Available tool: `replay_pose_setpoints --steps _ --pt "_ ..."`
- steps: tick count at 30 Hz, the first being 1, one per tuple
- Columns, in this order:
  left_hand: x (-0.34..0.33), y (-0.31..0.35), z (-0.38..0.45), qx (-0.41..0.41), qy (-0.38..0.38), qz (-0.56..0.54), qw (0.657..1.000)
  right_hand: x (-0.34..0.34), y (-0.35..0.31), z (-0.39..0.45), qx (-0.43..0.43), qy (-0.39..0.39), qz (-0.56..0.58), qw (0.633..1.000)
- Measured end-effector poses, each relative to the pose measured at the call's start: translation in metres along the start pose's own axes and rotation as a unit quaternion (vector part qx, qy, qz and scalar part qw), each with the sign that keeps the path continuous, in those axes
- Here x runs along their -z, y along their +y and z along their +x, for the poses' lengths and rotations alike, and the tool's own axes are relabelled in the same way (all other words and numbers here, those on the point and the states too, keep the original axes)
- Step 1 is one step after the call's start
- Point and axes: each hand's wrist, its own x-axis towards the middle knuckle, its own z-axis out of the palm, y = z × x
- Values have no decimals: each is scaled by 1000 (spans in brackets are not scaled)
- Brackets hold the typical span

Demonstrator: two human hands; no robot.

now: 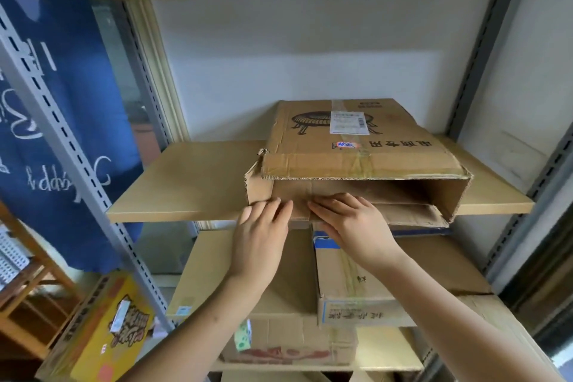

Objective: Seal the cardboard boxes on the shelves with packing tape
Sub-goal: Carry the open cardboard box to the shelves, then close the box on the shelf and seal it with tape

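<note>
A brown cardboard box [356, 146] lies on the upper shelf board [186, 183], its open end facing me and overhanging the board's front edge. Old tape and a white label sit on its top panel. My left hand [263, 232] presses flat, fingers straight, on the near left flap at the box's lower front edge. Beside it, my right hand [350, 220] lies flat on the same flap, fingertips pointing left and nearly touching the left hand. A loose flap hangs out at the box's lower right. No tape roll is in view.
On the shelf below sit a taped box with blue print [350, 288] and flat cardboard [217, 273]. Lower down are a box with red print [288, 347] and a yellow carton [105, 329] at the left. Grey slotted uprights [62, 139] frame the shelves.
</note>
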Motion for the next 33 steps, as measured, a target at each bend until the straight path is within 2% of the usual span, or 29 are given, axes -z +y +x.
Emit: replay_pose_setpoints --steps 4,8,11,17,21,26,30,31,33 --pt "-6 -11 -3 -16 30 1 999 0 3 1 14 -1 -7 1000" --pt "-9 -10 -8 -13 19 -24 999 -3 -1 0 0 2 -4 1000" --pt "-10 -5 -9 10 10 -46 999 -6 -5 4 -7 24 4 1000" --pt "-6 4 -5 66 19 -68 995 -19 -2 4 62 79 -33 994" --pt "-7 13 -3 96 14 -79 992 -22 3 4 76 96 -38 992" --pt "-2 17 -8 67 -6 -101 993 -14 -6 0 22 91 -41 995" --pt "13 9 -40 -31 22 -142 989 -1 -26 1 -67 55 -37 996" --pt "16 2 -55 -45 29 -160 986 2 -34 -3 -92 61 -31 993" --pt "19 -20 -85 -39 31 -189 981 5 -56 -15 -118 125 -10 985"
